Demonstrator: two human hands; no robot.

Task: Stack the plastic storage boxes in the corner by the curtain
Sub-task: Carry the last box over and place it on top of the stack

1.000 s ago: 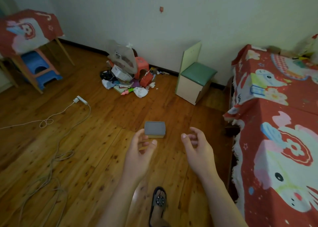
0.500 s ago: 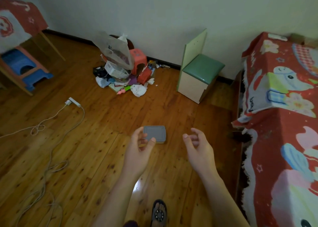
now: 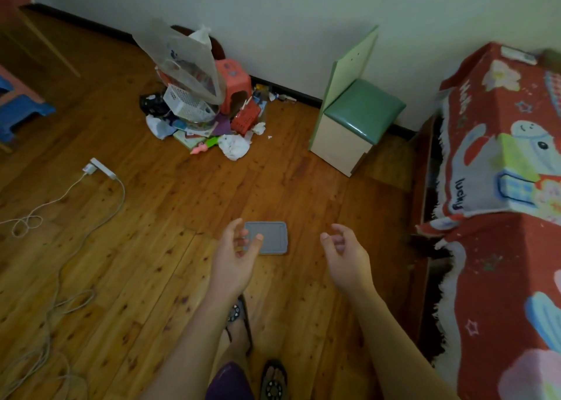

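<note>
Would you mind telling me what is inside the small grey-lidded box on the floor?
Its contents cannot be seen: a grey lid covers the box fully. It sits on the wooden floor; the left hand overlaps its left edge in view.

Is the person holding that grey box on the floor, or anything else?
Nothing is held. The left hand and right hand hang loosely open above the floor, and the grey box lies on the boards beyond them.
</note>
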